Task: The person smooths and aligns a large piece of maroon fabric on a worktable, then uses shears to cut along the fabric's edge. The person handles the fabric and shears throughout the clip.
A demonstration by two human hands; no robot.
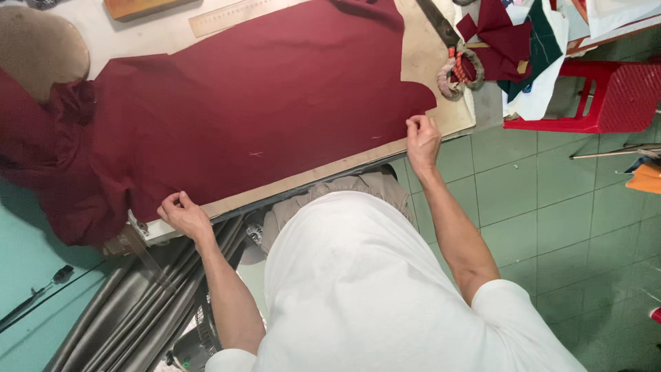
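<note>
A large dark red cloth (261, 89) lies spread over a beige worktable (441, 110). My left hand (180, 213) pinches the cloth's near edge at the table's front left. My right hand (422, 136) pinches the same edge further right, near the cloth's curved end. The left part of the cloth bunches up and hangs off the table's left side.
A wooden ruler (234, 15) lies at the far edge. A ring of wound cord (460, 69) and cloth scraps (513, 41) sit at the right end. A red plastic stool (613, 96) stands on green floor tiles. Grey rolled fabric (138, 310) leans below.
</note>
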